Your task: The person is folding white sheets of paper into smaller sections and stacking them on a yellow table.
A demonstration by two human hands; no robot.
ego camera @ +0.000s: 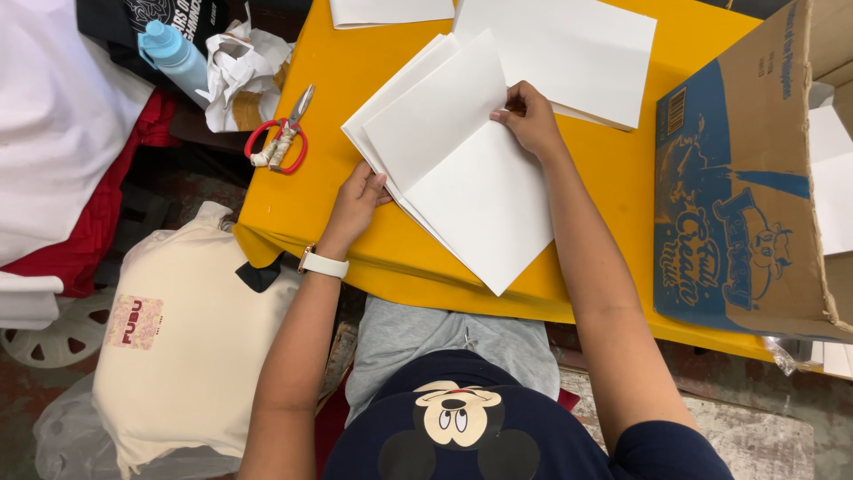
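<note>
A stack of white paper sheets (462, 169) is seen lying slantwise on the yellow table (329, 80), directly in front of the seated person. The lower left edge of the stack is touched by the left hand (355, 200), its fingers held close together and laid flat against the paper's side. A white watch (322, 264) is worn on that wrist. The top sheet is pinched at its upper right edge by the right hand (530, 118), fingers curled around the paper.

Two more lots of white paper are counted further back: one folded pile (577, 53) just behind the right hand and one sheet (391, 11) at the table's far edge. One pair of red-handled scissors (283, 138) lies on the table's left corner, well apart from the stack. One cardboard box (755, 178) stands at the right. Off the table to the left, one blue bottle (173, 53) and one cream bag (187, 338) are seen.
</note>
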